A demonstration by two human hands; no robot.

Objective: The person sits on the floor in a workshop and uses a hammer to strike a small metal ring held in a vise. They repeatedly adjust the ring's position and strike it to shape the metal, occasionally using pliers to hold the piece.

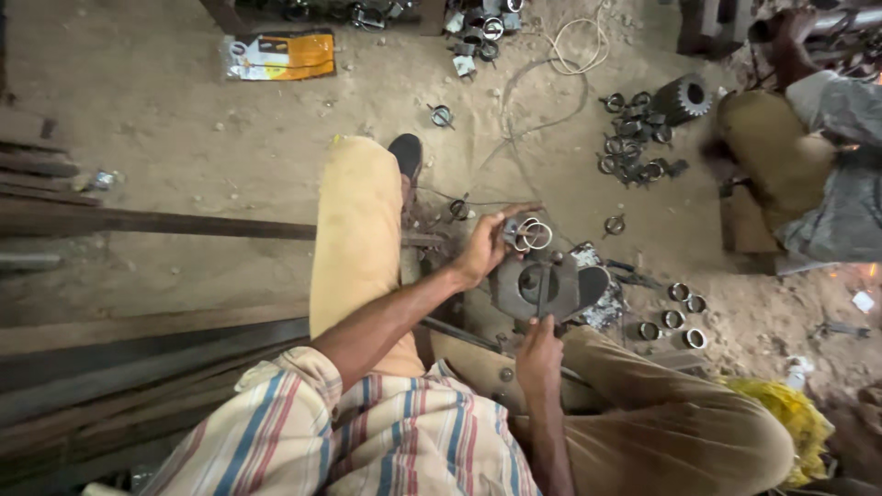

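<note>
Lying top left: orange-white packet [280,55] on sand.

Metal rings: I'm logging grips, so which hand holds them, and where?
The left hand holds the metal rings, its fingers pinching their left edge.

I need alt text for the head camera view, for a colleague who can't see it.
Seen from above, a seated person's left hand holds a few metal rings over a dark metal block with a round hole, while the right hand grips a thin rod standing on that block. More rings and a toothed gear lie on the sandy floor.
</note>
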